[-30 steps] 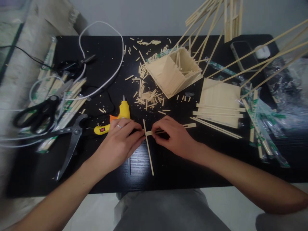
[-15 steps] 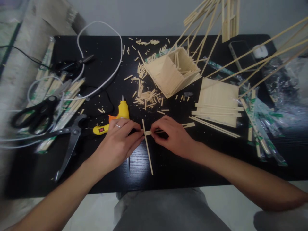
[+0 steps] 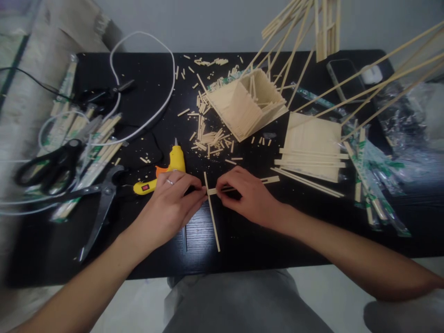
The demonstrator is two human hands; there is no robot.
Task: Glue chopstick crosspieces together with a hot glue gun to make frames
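My left hand (image 3: 178, 196) is closed, its fingertips pressed to a thin wooden stick (image 3: 213, 222) that lies nearly upright in view. From the right, my right hand (image 3: 244, 192) pinches a narrow assembly of joined wooden sticks (image 3: 270, 180), whose left end meets the thin stick crosswise. My fingers hide much of the joint between them. Just behind my left hand lies a yellow hot glue gun (image 3: 177, 159), nozzle pointing away from me. A grey rod (image 3: 185, 238) rests on the table below that hand.
A wooden stick box (image 3: 239, 108) stands at the back, with cut stick pieces (image 3: 211, 138) scattered beside it. To its right is a flat stick panel (image 3: 312, 138). Scissors (image 3: 52, 162), pliers (image 3: 104, 194) and wrapped chopsticks (image 3: 86, 175) lie left. Plastic wrappers (image 3: 385, 175) lie right.
The whole scene has drifted slightly to the left in view. Both hands keep the same grip and position on the sticks.
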